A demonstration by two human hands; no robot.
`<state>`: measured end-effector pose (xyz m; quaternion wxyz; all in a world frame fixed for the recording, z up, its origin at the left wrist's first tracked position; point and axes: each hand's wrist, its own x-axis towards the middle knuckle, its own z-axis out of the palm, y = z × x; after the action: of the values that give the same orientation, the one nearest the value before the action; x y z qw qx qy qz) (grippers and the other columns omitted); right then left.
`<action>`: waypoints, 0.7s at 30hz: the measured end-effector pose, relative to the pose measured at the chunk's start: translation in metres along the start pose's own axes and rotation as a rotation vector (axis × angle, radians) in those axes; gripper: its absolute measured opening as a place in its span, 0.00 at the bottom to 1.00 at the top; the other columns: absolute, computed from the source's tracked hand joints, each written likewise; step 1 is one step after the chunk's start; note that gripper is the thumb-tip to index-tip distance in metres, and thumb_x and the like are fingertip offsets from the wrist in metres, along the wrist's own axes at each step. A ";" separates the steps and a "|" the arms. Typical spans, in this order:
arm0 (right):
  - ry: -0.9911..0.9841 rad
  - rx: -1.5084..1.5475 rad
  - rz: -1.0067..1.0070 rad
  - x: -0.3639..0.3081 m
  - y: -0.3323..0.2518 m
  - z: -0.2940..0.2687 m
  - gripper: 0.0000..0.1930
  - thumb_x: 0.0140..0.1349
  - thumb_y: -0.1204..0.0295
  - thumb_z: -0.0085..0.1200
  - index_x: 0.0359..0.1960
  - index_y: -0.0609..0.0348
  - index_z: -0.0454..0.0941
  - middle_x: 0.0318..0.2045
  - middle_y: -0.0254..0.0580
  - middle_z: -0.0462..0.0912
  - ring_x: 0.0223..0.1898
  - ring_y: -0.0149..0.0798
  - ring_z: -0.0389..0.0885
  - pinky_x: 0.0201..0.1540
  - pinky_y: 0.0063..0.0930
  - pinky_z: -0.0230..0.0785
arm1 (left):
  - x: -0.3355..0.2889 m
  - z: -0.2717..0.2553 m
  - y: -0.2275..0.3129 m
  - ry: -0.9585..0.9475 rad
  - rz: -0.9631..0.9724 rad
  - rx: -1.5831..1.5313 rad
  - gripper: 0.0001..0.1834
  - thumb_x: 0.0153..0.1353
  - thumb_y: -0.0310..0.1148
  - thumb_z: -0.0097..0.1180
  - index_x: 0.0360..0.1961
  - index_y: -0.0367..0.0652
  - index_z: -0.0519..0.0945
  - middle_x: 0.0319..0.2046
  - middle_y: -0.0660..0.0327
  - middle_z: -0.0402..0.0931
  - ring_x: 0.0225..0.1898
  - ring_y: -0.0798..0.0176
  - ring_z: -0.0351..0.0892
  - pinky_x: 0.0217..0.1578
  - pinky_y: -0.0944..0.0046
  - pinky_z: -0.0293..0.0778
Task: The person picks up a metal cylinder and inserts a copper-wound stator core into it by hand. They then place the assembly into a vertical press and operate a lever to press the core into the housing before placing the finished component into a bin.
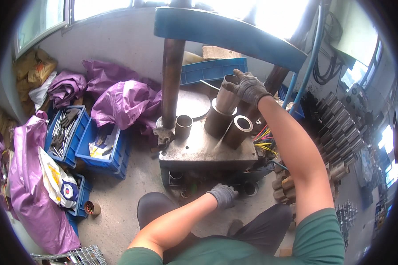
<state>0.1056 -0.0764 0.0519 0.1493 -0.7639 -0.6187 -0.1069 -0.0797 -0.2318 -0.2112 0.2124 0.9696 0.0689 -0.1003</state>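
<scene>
Clock directions are taken from the block (194, 152) in front of my knees, with twelve at its far side. My right hand (252, 89), in a grey glove, is up at one o'clock, with its fingers closed round the upper end of a tube (227, 98). The tube stands at one o'clock on the block, its lower end at the pale ring (214, 104) on top of a wider, dark sleeve (216, 125). I can't tell whether the tube rests on that ring or goes down inside.

My left hand (222, 196), gloved too, is low at about half past five, just below the block's near edge. Its fingers are bent, but I can't tell whether they hold anything. A tube end (251, 189) faces me just to its right.

A thick-walled tube (237, 136) stands at two o'clock on the block, right beside the sleeve, and a short tube (182, 130) stands at ten. A round plate (194, 104) lies at twelve, behind them. The post (171, 84) rises at eleven, up to the blue crossbar (230, 33).

Yellow wires (265, 145) stick out at three o'clock, and farther out that way are stacked tubes (340, 128). Purple bags (119, 104) lie heaped at ten; the crate of rods (78, 139) sits at nine, and a cup (93, 208) stands on the floor at eight.
</scene>
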 end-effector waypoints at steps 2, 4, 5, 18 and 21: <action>0.114 -0.044 -0.110 -0.018 0.029 -0.014 0.42 0.67 0.40 0.63 0.73 0.58 0.71 0.63 0.64 0.81 0.65 0.60 0.81 0.68 0.46 0.73 | 0.010 0.009 -0.008 0.019 0.010 0.018 0.29 0.65 0.49 0.67 0.61 0.44 0.81 0.55 0.49 0.83 0.59 0.44 0.83 0.60 0.45 0.77; 0.002 0.057 -0.244 -0.068 0.031 -0.059 0.35 0.67 0.46 0.63 0.69 0.55 0.76 0.56 0.63 0.83 0.59 0.61 0.83 0.65 0.47 0.75 | 0.009 0.010 -0.016 0.020 0.000 0.001 0.29 0.66 0.50 0.65 0.62 0.44 0.81 0.56 0.48 0.83 0.59 0.43 0.82 0.61 0.45 0.77; -0.012 -0.011 -0.221 -0.095 0.049 -0.068 0.29 0.67 0.52 0.64 0.64 0.54 0.80 0.52 0.61 0.85 0.56 0.61 0.84 0.62 0.48 0.75 | 0.010 0.011 -0.016 0.013 0.016 -0.004 0.29 0.67 0.50 0.65 0.62 0.44 0.81 0.56 0.47 0.83 0.59 0.43 0.82 0.61 0.45 0.77; 0.916 0.570 0.520 -0.547 0.233 -0.049 0.06 0.76 0.79 0.53 0.47 0.57 0.82 0.41 0.34 0.84 0.43 0.27 0.81 0.50 0.25 0.76 | 0.008 0.034 -0.022 -0.041 -0.036 -0.018 0.25 0.69 0.51 0.60 0.58 0.45 0.82 0.55 0.44 0.82 0.58 0.40 0.81 0.61 0.43 0.75; 0.317 0.079 0.986 -0.690 0.268 0.131 0.09 0.62 0.72 0.61 0.43 0.57 0.84 0.37 0.48 0.86 0.40 0.50 0.85 0.51 0.41 0.79 | 0.018 0.046 -0.026 -0.063 -0.039 -0.007 0.27 0.67 0.49 0.63 0.61 0.45 0.81 0.55 0.44 0.82 0.58 0.39 0.81 0.60 0.45 0.77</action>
<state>0.2183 -0.7104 -0.3357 0.3025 -0.9328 -0.1588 -0.1150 -0.0746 -0.2268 -0.2668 0.2158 0.9637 0.0815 -0.1346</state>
